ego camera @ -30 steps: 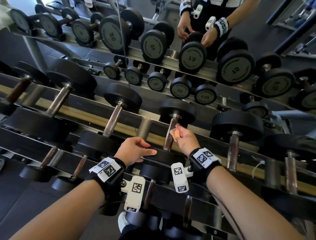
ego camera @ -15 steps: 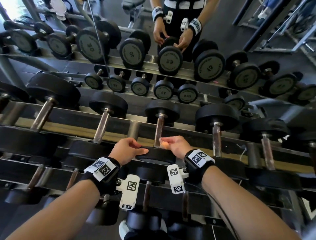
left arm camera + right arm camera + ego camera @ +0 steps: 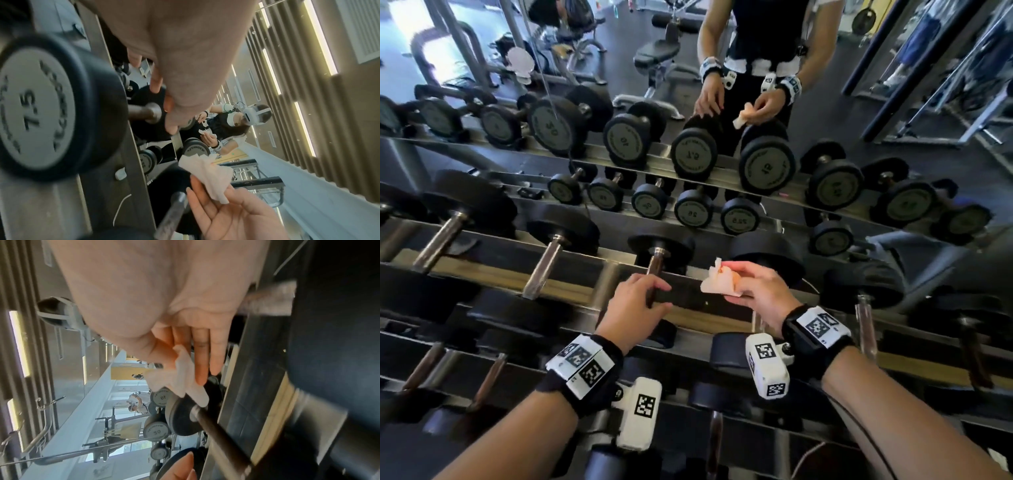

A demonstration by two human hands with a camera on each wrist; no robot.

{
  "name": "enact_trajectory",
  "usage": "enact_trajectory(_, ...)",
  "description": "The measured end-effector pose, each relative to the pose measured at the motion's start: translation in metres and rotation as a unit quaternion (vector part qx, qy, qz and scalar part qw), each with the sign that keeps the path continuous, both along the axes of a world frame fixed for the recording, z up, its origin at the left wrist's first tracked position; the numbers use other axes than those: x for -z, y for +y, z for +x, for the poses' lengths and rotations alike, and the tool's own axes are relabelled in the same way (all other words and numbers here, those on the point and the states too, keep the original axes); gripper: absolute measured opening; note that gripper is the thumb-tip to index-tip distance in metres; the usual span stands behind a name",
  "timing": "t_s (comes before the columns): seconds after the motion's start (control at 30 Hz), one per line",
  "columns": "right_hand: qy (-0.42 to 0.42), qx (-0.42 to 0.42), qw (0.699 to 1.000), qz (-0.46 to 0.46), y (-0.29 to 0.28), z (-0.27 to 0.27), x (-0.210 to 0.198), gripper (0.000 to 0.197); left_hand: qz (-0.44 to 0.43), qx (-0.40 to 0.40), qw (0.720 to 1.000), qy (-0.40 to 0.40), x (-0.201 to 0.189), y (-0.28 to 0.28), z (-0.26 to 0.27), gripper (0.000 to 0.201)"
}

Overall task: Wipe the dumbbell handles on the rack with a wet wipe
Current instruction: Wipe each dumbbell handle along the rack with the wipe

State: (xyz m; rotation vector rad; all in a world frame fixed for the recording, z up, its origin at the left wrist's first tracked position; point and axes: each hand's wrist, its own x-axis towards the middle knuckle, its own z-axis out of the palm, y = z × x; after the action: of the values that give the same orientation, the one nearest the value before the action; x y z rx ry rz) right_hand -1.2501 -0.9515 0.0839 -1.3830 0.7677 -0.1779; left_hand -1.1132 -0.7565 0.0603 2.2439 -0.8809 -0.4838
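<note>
Closest to me, my left hand (image 3: 635,301) rests on the near black head of the dumbbell (image 3: 681,296) in the middle of the rack (image 3: 571,291), its fingers curved over the head's edge; from the left wrist view the fingertips lie against the weight, and I take this as a light grip on the dumbbell. Just right of that dumbbell, my right hand (image 3: 753,291) is raised off the rack and pinches the wet wipe (image 3: 717,282) between thumb and fingers. The wipe is crumpled and pale, and it hangs in the air beside the dumbbell's handle (image 3: 655,265), not touching it. The right wrist view shows the wipe (image 3: 185,382) bunched under the fingers (image 3: 202,360), just above the far head of that dumbbell.

Left of the dumbbell, further handles (image 3: 543,265) lie across the same rails. Right of it sits another dumbbell (image 3: 767,253) with a black head.

Beyond the dumbbell stands a mirror (image 3: 722,85), where the rack's weights and a person holding the wipe are reflected, with gym machines behind.
</note>
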Motion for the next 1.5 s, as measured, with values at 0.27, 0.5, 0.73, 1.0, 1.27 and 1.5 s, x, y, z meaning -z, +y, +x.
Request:
enact_trajectory(0.27,0.048,-0.148,0.967,-0.204,-0.078,-0.045,0.008,0.031,0.005,-0.012,0.984,0.176,0.025,-0.048,-0.073,0.038)
enact_trajectory(0.5,0.114,-0.32,0.811,-0.476,-0.094,-0.041,0.015,0.042,0.053,-0.033,0.972,0.225,0.044,-0.061,-0.086,0.053)
enact_trajectory(0.73,0.109,-0.387,0.756,-0.517,-0.103,-0.029,0.03,0.028,0.054,-0.053,0.967,0.244,0.047,-0.062,-0.088,0.049)
enact_trajectory(1.0,0.087,-0.487,0.592,-0.636,-0.115,-0.031,0.039,0.039,0.058,-0.071,0.967,0.239,0.047,-0.062,-0.091,0.051)
enact_trajectory(1.27,0.105,-0.525,0.584,-0.61,-0.113,-0.033,0.045,0.062,0.046,-0.09,0.964,0.247,0.051,-0.06,-0.095,0.05)
enact_trajectory(1.5,0.122,-0.586,0.561,-0.572,-0.102,-0.036,0.046,0.05,0.05,-0.092,0.963,0.25,0.05,-0.06,-0.095,0.05)
